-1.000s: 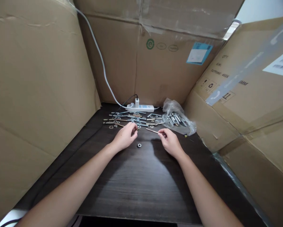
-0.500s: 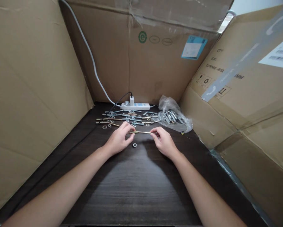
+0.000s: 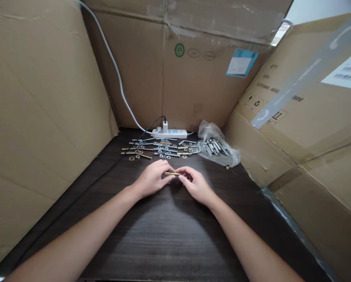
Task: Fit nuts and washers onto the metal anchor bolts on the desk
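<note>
Both my hands meet over the dark table around a gold-coloured expansion bolt (image 3: 171,173), held level just above the tabletop. My left hand (image 3: 153,178) pinches it from the left, its fingers closed on the metal. At the right end of the bolt, the closed thumb and fingertips of my right hand (image 3: 195,184) grip it. Those fingertips cover that end, so I cannot make out whether a nut is there too. Behind the hands lie rows of bolts, nuts and washers (image 3: 166,150).
A clear plastic bag (image 3: 213,129) of metal sleeves lies at the back right. Behind the hardware stands a white power strip (image 3: 175,134) with a plugged-in charger. A black cable (image 3: 93,184) crosses the table's left side. Cardboard walls (image 3: 193,90) enclose the back and sides.
My right hand has moved left, close to my left hand, and less of the bolt shows. Both hands are slightly nearer me. The loose nut seen on the table is out of sight.
</note>
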A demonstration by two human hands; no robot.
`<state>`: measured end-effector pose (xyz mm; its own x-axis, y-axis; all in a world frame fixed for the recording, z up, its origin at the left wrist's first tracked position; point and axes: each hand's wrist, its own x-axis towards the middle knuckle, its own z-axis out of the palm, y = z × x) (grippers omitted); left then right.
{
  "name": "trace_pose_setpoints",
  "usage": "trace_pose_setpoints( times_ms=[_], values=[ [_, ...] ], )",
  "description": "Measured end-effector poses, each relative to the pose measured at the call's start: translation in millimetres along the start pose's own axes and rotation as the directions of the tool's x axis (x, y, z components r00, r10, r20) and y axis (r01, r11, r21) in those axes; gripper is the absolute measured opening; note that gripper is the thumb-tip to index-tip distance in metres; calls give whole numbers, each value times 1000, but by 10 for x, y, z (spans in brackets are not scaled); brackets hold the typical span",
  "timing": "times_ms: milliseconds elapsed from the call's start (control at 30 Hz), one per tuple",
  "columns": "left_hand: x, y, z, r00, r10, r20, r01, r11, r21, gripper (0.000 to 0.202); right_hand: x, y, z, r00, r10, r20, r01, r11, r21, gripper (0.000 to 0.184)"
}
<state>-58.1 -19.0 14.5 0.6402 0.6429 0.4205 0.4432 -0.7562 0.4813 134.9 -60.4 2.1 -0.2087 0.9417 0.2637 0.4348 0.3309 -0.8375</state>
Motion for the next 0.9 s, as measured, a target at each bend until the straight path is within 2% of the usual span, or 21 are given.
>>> trace_pose_setpoints(
  times_ms=[167, 267, 367, 467, 600, 767, 900],
  values=[
    [1, 24, -21, 999, -12, 43, 10, 1000, 28, 13, -1, -29, -36, 997, -72, 8, 72, 992, -99, 17],
    [7, 31, -42, 998, -59, 21, 59, 998, 14, 15, 8, 10, -72, 994, -107, -18, 103, 983, -153, 17],
    [17, 5, -68, 992, -124, -27, 125, 991, 38, 17, 20, 63, -98, 993, -98, -73, 84, 981, -176, 18],
    [23, -25, -79, 991, -128, -25, 129, 990, 64, 21, 30, 102, -105, 994, -65, -91, 48, 983, -176, 18],
    [19, -16, -64, 996, -82, -24, 84, 994, 66, 18, 33, 118, -90, 999, 1, -41, -7, 989, -148, 15],
    [6, 33, -37, 1000, -24, -20, 25, 997, 79, 16, 18, 70, -76, 991, 119, 62, -118, 993, -25, 12],
    [8, 64, -36, 999, -26, 19, 24, 997, 70, 16, 14, 25, -94, 989, 110, 95, -112, 994, 15, 18]
  ],
)
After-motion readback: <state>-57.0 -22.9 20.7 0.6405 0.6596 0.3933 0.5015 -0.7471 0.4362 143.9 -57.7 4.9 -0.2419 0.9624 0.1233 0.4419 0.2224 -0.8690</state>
